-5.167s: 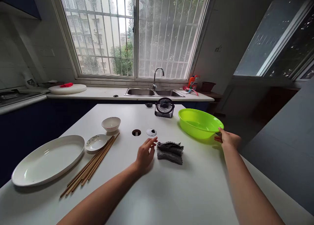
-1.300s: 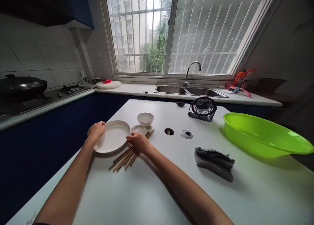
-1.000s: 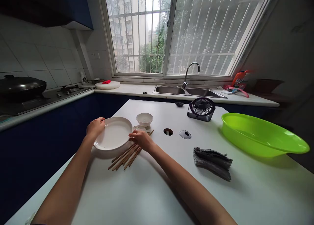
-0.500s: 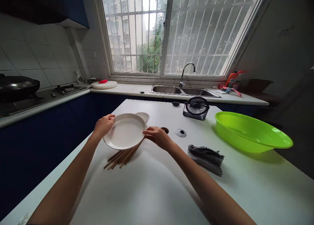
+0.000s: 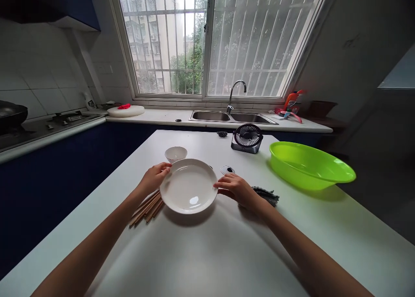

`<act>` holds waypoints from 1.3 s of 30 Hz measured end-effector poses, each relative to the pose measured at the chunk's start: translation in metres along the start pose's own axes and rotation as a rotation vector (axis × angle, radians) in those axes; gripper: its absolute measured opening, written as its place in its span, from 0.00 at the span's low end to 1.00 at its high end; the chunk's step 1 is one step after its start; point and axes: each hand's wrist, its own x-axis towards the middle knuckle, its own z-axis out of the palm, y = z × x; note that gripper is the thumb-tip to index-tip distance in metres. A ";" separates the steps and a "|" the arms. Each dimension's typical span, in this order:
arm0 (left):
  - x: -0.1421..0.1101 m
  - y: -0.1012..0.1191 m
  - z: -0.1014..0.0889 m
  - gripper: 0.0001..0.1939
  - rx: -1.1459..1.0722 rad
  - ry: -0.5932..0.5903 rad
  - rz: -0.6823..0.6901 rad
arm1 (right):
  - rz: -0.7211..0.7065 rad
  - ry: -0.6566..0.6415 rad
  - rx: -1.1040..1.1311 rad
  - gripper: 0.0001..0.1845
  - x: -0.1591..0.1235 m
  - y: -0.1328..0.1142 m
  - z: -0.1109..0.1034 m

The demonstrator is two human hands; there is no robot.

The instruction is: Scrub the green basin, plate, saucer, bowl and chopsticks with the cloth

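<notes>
I hold a large white oval plate (image 5: pixel 189 186) with both hands, lifted a little above the white table (image 5: pixel 201 253). My left hand (image 5: pixel 154 179) grips its left rim and my right hand (image 5: pixel 235 188) grips its right rim. Brown chopsticks (image 5: pixel 145 205) lie on the table under the plate's left side. A small white bowl (image 5: pixel 175 153) stands just behind the plate. A grey cloth (image 5: pixel 267 195) lies partly hidden behind my right hand.
A lime green basin (image 5: pixel 309 165) sits at the table's right. A small black fan (image 5: pixel 247 138) stands at the far edge. A sink with a tap (image 5: pixel 231 115) lies under the window. A stove (image 5: pixel 48 122) is at the left.
Both hands have taken the plate by its rims, lifted it off the table and carried it right, over the chopsticks. The small saucer is now hidden.
</notes>
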 end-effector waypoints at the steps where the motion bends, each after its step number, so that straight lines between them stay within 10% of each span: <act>1: -0.001 -0.001 0.006 0.21 -0.039 -0.012 0.006 | 0.008 -0.015 -0.005 0.12 -0.005 0.000 -0.003; 27: -0.014 0.003 0.052 0.23 0.074 -0.123 -0.015 | 0.074 -0.200 0.010 0.10 -0.038 0.022 -0.016; 39: -0.018 -0.004 0.056 0.19 0.362 0.009 0.263 | 0.421 -0.145 -0.011 0.39 -0.072 0.037 -0.051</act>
